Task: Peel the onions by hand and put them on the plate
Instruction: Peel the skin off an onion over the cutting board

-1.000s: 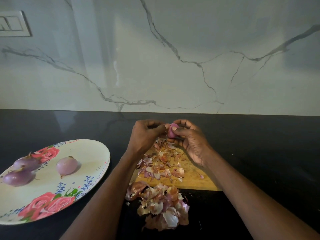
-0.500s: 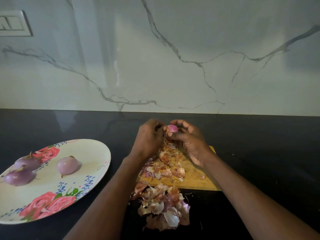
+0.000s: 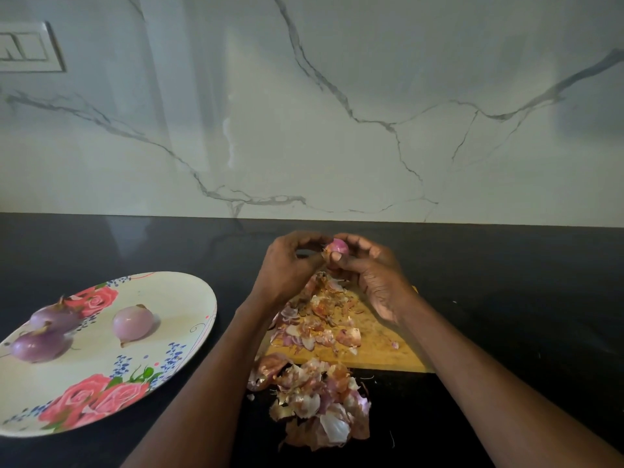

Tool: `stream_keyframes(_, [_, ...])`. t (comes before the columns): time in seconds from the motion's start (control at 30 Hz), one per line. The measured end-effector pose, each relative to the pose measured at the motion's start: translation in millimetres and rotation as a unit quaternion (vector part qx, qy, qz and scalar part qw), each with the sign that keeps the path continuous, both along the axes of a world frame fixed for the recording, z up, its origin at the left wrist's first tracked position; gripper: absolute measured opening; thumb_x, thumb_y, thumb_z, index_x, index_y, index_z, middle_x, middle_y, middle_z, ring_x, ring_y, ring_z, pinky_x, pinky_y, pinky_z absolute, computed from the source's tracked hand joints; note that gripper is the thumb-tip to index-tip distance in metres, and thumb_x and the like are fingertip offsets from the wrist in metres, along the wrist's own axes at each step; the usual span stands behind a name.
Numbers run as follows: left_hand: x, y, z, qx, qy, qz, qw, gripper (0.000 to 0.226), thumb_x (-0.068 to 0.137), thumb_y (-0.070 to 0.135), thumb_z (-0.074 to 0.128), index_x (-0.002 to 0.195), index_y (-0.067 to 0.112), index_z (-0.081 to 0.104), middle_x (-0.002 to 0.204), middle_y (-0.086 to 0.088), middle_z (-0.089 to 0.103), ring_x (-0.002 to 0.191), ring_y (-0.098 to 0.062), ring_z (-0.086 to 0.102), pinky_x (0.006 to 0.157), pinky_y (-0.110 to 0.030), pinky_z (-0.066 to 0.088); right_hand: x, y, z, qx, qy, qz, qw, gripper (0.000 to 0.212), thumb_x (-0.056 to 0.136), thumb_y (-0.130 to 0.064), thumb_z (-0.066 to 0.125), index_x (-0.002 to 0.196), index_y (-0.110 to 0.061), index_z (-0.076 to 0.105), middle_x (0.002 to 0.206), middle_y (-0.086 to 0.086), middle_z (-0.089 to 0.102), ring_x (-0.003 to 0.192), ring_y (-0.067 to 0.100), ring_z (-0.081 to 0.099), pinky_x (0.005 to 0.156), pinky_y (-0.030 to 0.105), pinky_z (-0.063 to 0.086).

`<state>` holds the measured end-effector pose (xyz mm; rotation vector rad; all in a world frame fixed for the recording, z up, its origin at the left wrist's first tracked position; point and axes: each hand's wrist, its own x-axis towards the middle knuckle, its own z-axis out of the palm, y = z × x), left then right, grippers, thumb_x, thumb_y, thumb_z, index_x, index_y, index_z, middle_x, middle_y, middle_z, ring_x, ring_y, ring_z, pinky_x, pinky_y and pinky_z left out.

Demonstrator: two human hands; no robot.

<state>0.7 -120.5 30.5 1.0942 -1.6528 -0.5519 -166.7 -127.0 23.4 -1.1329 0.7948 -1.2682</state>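
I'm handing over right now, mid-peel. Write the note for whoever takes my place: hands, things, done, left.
Right hand holds the onion above the board.
Left hand pinches skin at the onion's left end.
Plate, left of the board, has three peeled onions.
Peels lie on the board and on the counter in front of it.
Done: three onions.
Left: finish peeling this one and put it on the plate.

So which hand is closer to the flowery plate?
The left hand. It is nearer the plate, though apart from it, picking at the onion over the cutting board. The right hand holds that onion, farther to the right.
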Motion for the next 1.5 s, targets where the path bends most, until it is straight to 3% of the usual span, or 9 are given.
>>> stream_keyframes(0.17, [6.4, -1.9, 1.2, 0.006, -0.019, -0.052, 0.998, 0.030, 0.083, 0.013, 0.079, 0.105, 0.030, 0.068, 0.105, 0.006, 0.071, 0.100, -0.008, 0.067, 0.088, -0.036, 0.059, -3.5, 1.1, 1.7, 0.010, -0.028, 0.025, 0.999, 0.054, 0.070, -0.011, 0.078, 0.123, -0.004, 0.067, 0.103, 0.017, 0.076, 0.082, 0.021, 0.074, 0.073, 0.031, 0.062])
stream_keyframes(0.3, [6.2, -0.4, 0.6, -0.018, -0.026, -0.038, 0.999, 0.026, 0.080, 0.018, 0.083, 0.101, 0.025, 0.068, 0.099, 0.006, 0.070, 0.090, -0.007, 0.068, 0.079, -0.028, 0.059, -2.5, 3.1, 3.8, 0.025, -0.040, 0.038, 0.998, 0.052, 0.071, -0.011, 0.077, 0.121, -0.003, 0.067, 0.093, 0.013, 0.077, 0.074, 0.016, 0.073, 0.063, 0.024, 0.060])
stream_keyframes(0.53, [9.7, -3.6, 0.2, -0.015, -0.012, -0.032, 0.999, 0.017, 0.081, 0.016, 0.082, 0.094, 0.020, 0.072, 0.094, 0.003, 0.072, 0.089, -0.013, 0.069, 0.080, -0.032, 0.058, -4.6, 3.2, 4.8, 0.029, -0.031, 0.055, 0.998, 0.042, 0.072, -0.011, 0.075, 0.113, -0.003, 0.071, 0.089, 0.012, 0.077, 0.073, 0.015, 0.072, 0.065, 0.022, 0.059])
stream_keyframes(0.63, [11.2, -2.9, 0.4, -0.020, 0.018, -0.041, 0.999, 0.006, 0.086, 0.012, 0.076, 0.091, 0.013, 0.075, 0.091, -0.002, 0.074, 0.087, -0.019, 0.071, 0.078, -0.030, 0.058, -4.9, 3.9, 5.0, 0.022, -0.027, 0.060, 0.998, 0.038, 0.074, -0.012, 0.075, 0.111, -0.003, 0.073, 0.094, 0.014, 0.076, 0.078, 0.018, 0.072, 0.068, 0.024, 0.061])
stream_keyframes(0.77, [10.7, -3.2, -0.3, -0.010, 0.030, -0.040, 0.999, 0.010, 0.091, 0.014, 0.072, 0.093, 0.005, 0.075, 0.091, -0.010, 0.073, 0.084, -0.028, 0.070, 0.076, -0.035, 0.058, -3.9, 3.5, 6.6, 0.017, -0.010, 0.067, 0.998, 0.030, 0.079, -0.016, 0.073, 0.106, -0.002, 0.075, 0.104, 0.015, 0.076, 0.084, 0.019, 0.072, 0.068, 0.023, 0.061])
stream_keyframes(1.0, [6.5, -4.9, -4.6, -0.010, -0.078, -0.003, 0.997, 0.012, 0.098, 0.020, 0.062, 0.088, 0.018, 0.067, 0.084, 0.004, 0.067, 0.074, -0.001, 0.061, 0.064, -0.011, 0.046, -1.4, 1.6, 2.7, 0.036, 0.016, 0.071, 0.997, 0.018, 0.096, -0.002, 0.059, 0.107, 0.003, 0.073, 0.105, 0.016, 0.076, 0.091, 0.025, 0.073, 0.077, 0.031, 0.063])
stream_keyframes(1.07, [5.8, -4.8, -5.5, -0.009, -0.092, 0.001, 0.996, 0.012, 0.100, 0.020, 0.059, 0.089, 0.018, 0.064, 0.086, 0.002, 0.065, 0.077, -0.004, 0.062, 0.065, -0.015, 0.048, 0.1, 1.7, 2.2, 0.041, 0.016, 0.063, 0.997, 0.019, 0.096, -0.001, 0.059, 0.110, 0.006, 0.070, 0.107, 0.016, 0.076, 0.093, 0.025, 0.074, 0.077, 0.033, 0.064])
stream_keyframes(1.2, [4.4, -3.8, -5.0, 0.001, -0.092, 0.004, 0.996, 0.013, 0.101, 0.020, 0.057, 0.094, 0.012, 0.063, 0.090, -0.007, 0.066, 0.082, -0.024, 0.064, 0.072, -0.038, 0.053, 1.9, 1.9, 2.3, 0.049, 0.007, 0.055, 0.997, 0.022, 0.098, -0.001, 0.057, 0.115, 0.008, 0.065, 0.108, 0.015, 0.076, 0.097, 0.028, 0.074, 0.078, 0.036, 0.064])
stream_keyframes(1.5, [5.2, -1.5, -2.9, -0.004, -0.093, 0.026, 0.995, 0.012, 0.101, 0.015, 0.057, 0.094, 0.010, 0.066, 0.091, -0.007, 0.067, 0.083, -0.025, 0.064, 0.077, -0.047, 0.054, -2.7, -0.4, 6.3, 0.079, -0.093, 0.009, 0.992, 0.015, 0.097, 0.000, 0.056, 0.111, 0.006, 0.059, 0.098, 0.020, 0.071, 0.085, 0.026, 0.074, 0.082, 0.035, 0.063])
